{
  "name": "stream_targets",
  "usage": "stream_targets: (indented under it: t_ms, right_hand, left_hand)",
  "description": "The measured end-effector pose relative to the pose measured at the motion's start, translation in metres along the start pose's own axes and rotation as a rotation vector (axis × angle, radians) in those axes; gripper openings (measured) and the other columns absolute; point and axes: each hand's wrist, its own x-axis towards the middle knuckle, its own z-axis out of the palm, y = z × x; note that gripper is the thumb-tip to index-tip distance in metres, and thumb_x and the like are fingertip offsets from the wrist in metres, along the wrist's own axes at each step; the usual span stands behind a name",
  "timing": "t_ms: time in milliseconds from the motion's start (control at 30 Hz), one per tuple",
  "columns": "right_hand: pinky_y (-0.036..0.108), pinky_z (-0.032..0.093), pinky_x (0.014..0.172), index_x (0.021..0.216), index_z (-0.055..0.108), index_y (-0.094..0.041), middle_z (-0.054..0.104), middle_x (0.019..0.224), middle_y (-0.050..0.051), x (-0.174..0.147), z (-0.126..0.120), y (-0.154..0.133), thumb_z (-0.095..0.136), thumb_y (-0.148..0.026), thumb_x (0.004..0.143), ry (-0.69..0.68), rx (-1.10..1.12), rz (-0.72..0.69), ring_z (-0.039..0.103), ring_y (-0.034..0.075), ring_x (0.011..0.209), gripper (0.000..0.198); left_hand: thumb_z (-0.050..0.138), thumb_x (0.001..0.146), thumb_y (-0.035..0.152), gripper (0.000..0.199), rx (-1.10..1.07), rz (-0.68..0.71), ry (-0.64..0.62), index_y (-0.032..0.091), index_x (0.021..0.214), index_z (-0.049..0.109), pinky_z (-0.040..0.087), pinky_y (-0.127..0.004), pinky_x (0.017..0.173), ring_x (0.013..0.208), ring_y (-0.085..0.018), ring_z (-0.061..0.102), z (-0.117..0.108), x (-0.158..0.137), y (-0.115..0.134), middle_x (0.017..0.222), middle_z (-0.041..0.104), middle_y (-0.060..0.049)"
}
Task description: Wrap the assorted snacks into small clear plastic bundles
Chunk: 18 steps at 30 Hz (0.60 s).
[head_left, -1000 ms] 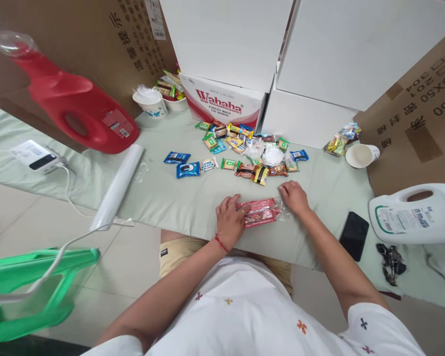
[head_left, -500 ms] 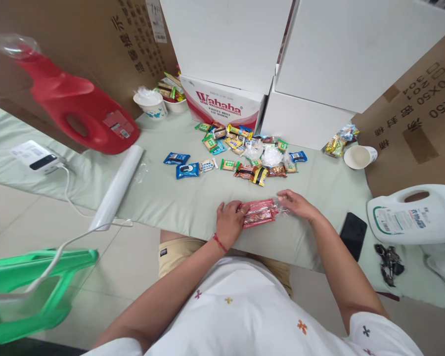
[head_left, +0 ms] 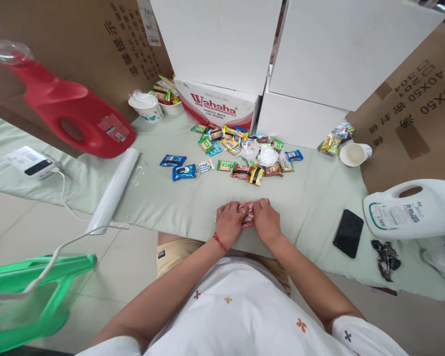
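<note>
Leftmost, a white box-shaped device with a dark display (head_left: 31,162) sits on the table (head_left: 185,205), which is spread with pale green cloth. A green plastic frame (head_left: 76,264) stands below the table's edge. Next come a large red plastic jug (head_left: 79,104), tilted in view, and a long white roll (head_left: 113,193) whose near end juts past the edge. A white paper cup stuffed with clear plastic (head_left: 147,110) stands just beside a white bowl of wrapped snacks (head_left: 171,108).

Two blue snack packets (head_left: 184,172) lie left of a loose spread of small colourful packets (head_left: 228,145), in front of a red-and-white carton (head_left: 217,105).

Nearer the person, the left hand (head_left: 230,223), with a red cord at the wrist, has its grip closed over the left part of a red, shiny plastic packet (head_left: 247,215) lying at the table's near side. The right hand (head_left: 266,220) has its grip closed over the packet's right part; the thumb is hard to see.

Farther right are a tipped white paper cup (head_left: 350,155), a black phone (head_left: 348,233), a dark bunch of keys (head_left: 385,259) and a white plastic jug with a handle (head_left: 426,207).
</note>
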Motion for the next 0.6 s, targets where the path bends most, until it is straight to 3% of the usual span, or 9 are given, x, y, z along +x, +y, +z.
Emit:
stream_targets:
  t_ms: [67,167,233,300,400,500,600]
  right_hand:
    - [0.039,0.046,0.079,0.120,0.068,-0.025,0.065,0.103,0.013,-0.012,0.010,-0.007,0.040,-0.027,0.103,0.017,-0.052,-0.076,0.057,0.028,0.093,0.033]
    - [0.046,0.046,0.088,0.142,0.056,-0.020,0.062,0.117,0.017,-0.026,0.012,-0.001,0.044,-0.038,0.103,0.010,-0.047,-0.161,0.054,0.033,0.105,0.044]
    - [0.047,0.046,0.091,0.147,0.052,-0.018,0.060,0.122,0.017,-0.031,0.010,0.005,0.045,-0.040,0.103,-0.008,-0.020,-0.180,0.053,0.033,0.107,0.049]
    - [0.046,0.046,0.091,0.148,0.051,-0.021,0.060,0.123,0.016,-0.033,0.009,0.009,0.046,-0.039,0.103,0.000,0.001,-0.177,0.054,0.033,0.108,0.049]
    - [0.046,0.047,0.090,0.147,0.052,-0.021,0.060,0.120,0.015,-0.032,0.012,0.009,0.047,-0.039,0.102,0.036,0.014,-0.159,0.054,0.032,0.106,0.048]
    - [0.044,0.048,0.090,0.144,0.055,-0.016,0.060,0.119,0.015,-0.032,0.016,0.007,0.048,-0.040,0.103,0.069,0.013,-0.155,0.054,0.030,0.105,0.048]
    - [0.043,0.048,0.090,0.141,0.057,-0.013,0.060,0.119,0.015,-0.033,0.016,0.007,0.051,-0.041,0.102,0.092,0.009,-0.144,0.054,0.029,0.105,0.048]
  left_hand:
    - [0.054,0.094,0.020,0.031,-0.046,-0.042,0.028,0.028,0.121,0.067,0.045,-0.045,0.090,0.109,-0.028,0.059,-0.001,-0.001,-0.004,0.117,0.064,-0.012]
    - [0.054,0.095,0.028,0.038,-0.101,-0.243,0.176,0.017,0.130,0.062,0.046,-0.051,0.098,0.120,-0.034,0.054,-0.003,-0.008,-0.020,0.129,0.058,-0.019]
    - [0.053,0.096,0.034,0.040,-0.116,-0.366,0.260,0.013,0.129,0.062,0.041,-0.057,0.106,0.133,-0.039,0.045,-0.003,-0.015,-0.033,0.133,0.053,-0.023]
    - [0.049,0.098,0.037,0.037,-0.151,-0.390,0.283,0.014,0.122,0.065,0.036,-0.061,0.112,0.142,-0.040,0.036,-0.002,-0.021,-0.044,0.135,0.052,-0.021]
    - [0.046,0.099,0.037,0.034,-0.207,-0.354,0.255,0.016,0.113,0.069,0.034,-0.060,0.116,0.146,-0.038,0.032,-0.002,-0.025,-0.047,0.138,0.052,-0.018]
    - [0.058,0.090,0.038,0.025,-0.206,-0.341,0.163,0.016,0.093,0.070,0.035,-0.058,0.116,0.146,-0.040,0.030,-0.007,-0.021,-0.040,0.140,0.051,-0.017]
    - [0.063,0.085,0.032,0.015,-0.255,-0.312,0.047,0.018,0.080,0.065,0.041,-0.051,0.110,0.134,-0.036,0.045,-0.015,-0.016,-0.033,0.131,0.058,-0.017]
